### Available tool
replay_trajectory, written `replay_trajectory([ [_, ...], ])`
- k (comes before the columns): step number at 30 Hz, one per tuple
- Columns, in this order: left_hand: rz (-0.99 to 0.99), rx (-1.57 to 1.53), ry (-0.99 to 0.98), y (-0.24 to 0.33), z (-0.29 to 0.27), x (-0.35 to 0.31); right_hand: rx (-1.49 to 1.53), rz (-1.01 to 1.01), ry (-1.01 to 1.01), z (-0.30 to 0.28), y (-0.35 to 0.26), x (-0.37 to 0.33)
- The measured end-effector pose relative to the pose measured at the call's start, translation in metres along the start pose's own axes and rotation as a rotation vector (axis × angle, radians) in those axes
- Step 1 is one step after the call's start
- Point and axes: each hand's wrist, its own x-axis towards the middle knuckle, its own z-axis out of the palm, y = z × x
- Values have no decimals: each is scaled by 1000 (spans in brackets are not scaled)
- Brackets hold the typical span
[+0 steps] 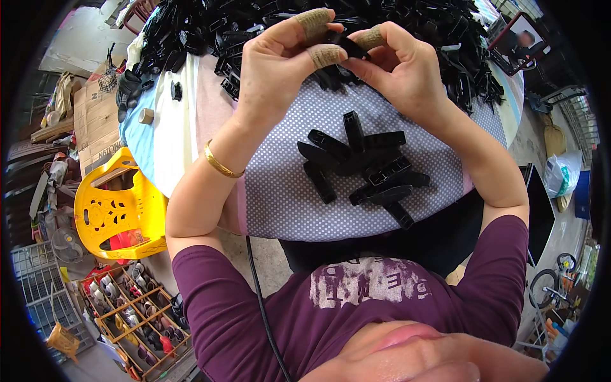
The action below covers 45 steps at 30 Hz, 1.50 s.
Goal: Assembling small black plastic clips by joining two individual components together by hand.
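Both hands are raised over the far part of the table, fingertips almost meeting. My left hand [280,60] and my right hand [404,67] pinch a small black plastic piece [353,47] between them; its exact kind is hard to make out. Tan tape wraps the thumb and a finger of the left hand and a finger of the right. Nearer to me, a small group of black plastic pieces [388,170], long and narrow like clips, lies loosely on the dotted cloth [273,184]. Behind the hands a large heap of similar black pieces [420,35] spreads across the table.
A tape roll [146,116] and a lone black piece [175,90] lie on the table's left. A yellow plastic chair [121,204] stands left of the table, above a shoe rack [137,318]. A screen [519,41] stands at the far right. A black cord [258,286] hangs down in front of me.
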Motion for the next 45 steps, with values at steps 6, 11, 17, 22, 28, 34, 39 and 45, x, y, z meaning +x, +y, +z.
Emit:
replay_trajectory([
  [6,-35,-146,-28,4,1,0,307,165,-1,9,6,3],
  [11,3,-174,-59,6,1,0,127,140,-238,1,-3,-2],
  [17,16,-130,-99,15,-4,5,-9,139,-260,-1,-1,1],
  [22,-212,575,-572,48,-29,6,-468,-220,-215,7,9,2],
  [28,-156,1078,-588,30,-25,-4,-670,-204,-261,30,10,6],
  [34,-6,1227,-280,11,-24,-3,-598,-129,-298,36,3,5],
  [39,-102,975,-331,8,-29,6,-377,-106,-156,18,7,8],
  [45,-37,56,-248,2,-37,15,423,336,-127,-4,6,13],
])
